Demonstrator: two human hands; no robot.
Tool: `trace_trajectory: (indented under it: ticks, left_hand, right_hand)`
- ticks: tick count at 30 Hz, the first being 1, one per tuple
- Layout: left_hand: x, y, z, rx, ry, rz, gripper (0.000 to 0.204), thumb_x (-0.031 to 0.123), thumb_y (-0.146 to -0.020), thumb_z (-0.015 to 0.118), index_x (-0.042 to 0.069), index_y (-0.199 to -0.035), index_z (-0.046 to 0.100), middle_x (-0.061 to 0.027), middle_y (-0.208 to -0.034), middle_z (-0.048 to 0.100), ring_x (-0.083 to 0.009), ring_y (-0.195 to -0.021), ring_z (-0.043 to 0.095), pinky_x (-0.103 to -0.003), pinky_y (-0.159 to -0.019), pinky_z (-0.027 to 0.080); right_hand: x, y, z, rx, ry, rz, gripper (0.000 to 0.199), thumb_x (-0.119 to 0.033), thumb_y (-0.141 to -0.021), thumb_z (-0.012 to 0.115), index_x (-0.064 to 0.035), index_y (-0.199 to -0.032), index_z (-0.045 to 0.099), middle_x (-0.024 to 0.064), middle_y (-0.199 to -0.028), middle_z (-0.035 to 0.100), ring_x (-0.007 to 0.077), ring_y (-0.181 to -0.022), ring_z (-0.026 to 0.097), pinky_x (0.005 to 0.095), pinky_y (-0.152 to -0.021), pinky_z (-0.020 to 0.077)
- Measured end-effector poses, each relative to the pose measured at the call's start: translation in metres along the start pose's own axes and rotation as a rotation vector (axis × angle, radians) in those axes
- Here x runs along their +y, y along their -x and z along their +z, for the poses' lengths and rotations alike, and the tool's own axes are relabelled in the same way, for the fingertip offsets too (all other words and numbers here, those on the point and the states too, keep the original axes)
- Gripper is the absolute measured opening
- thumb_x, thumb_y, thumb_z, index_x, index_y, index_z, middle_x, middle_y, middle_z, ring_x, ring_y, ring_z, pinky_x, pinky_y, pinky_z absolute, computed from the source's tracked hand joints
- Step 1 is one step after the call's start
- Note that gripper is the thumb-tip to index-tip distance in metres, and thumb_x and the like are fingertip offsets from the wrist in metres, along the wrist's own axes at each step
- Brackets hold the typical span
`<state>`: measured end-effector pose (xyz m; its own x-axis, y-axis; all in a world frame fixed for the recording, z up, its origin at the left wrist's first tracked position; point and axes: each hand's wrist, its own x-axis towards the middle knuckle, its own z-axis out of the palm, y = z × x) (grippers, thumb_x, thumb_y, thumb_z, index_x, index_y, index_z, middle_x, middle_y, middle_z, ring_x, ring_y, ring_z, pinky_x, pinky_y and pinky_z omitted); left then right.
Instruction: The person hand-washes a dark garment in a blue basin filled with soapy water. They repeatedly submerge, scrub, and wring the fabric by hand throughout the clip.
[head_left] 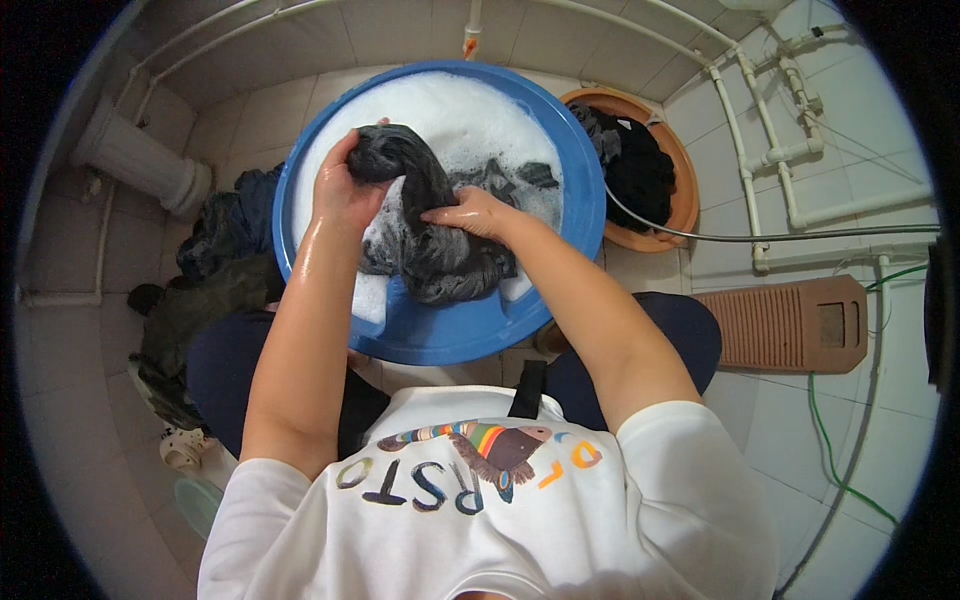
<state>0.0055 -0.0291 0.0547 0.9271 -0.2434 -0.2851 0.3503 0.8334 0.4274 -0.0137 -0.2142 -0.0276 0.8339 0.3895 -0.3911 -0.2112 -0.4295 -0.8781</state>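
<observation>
A wide blue basin (585, 190) full of white suds sits on the tiled floor in front of me. A wet dark grey garment (430, 245) hangs bunched above the foam. My left hand (345, 190) grips its upper fold. My right hand (475, 213) is closed on the cloth beside it, both wrists wet. More dark cloth (535, 175) floats in the suds behind.
An orange basin (685, 180) with black clothes stands at the right, a grey hose (780, 237) running into it. Dark laundry (215, 260) is piled on the left floor by a white pedestal (140, 160). A brown washboard (790, 325) lies at the right, white pipes on the wall.
</observation>
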Motion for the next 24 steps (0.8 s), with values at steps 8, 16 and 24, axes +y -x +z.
trace_trajectory:
  ticks: [8, 16, 24]
  left_hand:
    - [-0.049, -0.004, -0.034, 0.448, -0.096, -0.173, 0.024, 0.021, -0.085, 0.044, 0.002, -0.097, 0.051, -0.0116, -0.089, 0.059, -0.0247, -0.084, 0.057, -0.039, -0.079, 0.046]
    - [-0.083, 0.002, -0.055, 0.207, -0.114, -0.068, 0.025, 0.028, -0.085, 0.04, 0.008, -0.094, 0.051, -0.0078, -0.083, 0.056, -0.0231, -0.076, 0.054, -0.034, -0.064, 0.047]
    - [-0.075, 0.005, -0.07, 0.037, -0.175, -0.023, 0.019, 0.019, -0.085, 0.04, 0.007, -0.09, 0.053, -0.0068, -0.081, 0.054, -0.0205, -0.078, 0.054, -0.035, -0.073, 0.047]
  right_hand:
    - [-0.054, 0.007, -0.001, 0.44, -0.596, -0.32, 0.035, -0.001, -0.074, 0.045, -0.002, -0.109, 0.04, 0.0116, -0.091, 0.054, 0.0194, -0.081, 0.055, 0.0315, -0.068, 0.0491]
    - [-0.038, 0.017, 0.051, 0.66, 0.397, -0.727, 0.025, -0.034, -0.062, 0.061, -0.0111, -0.073, 0.062, 0.0143, -0.091, 0.06, 0.0339, -0.078, 0.058, 0.0376, -0.07, 0.0476]
    - [-0.065, 0.04, 0.086, 0.599, 0.459, -0.799, 0.011, -0.02, -0.065, 0.059, -0.0088, -0.066, 0.058, 0.0122, -0.072, 0.057, 0.0333, -0.066, 0.056, 0.0399, -0.059, 0.0471]
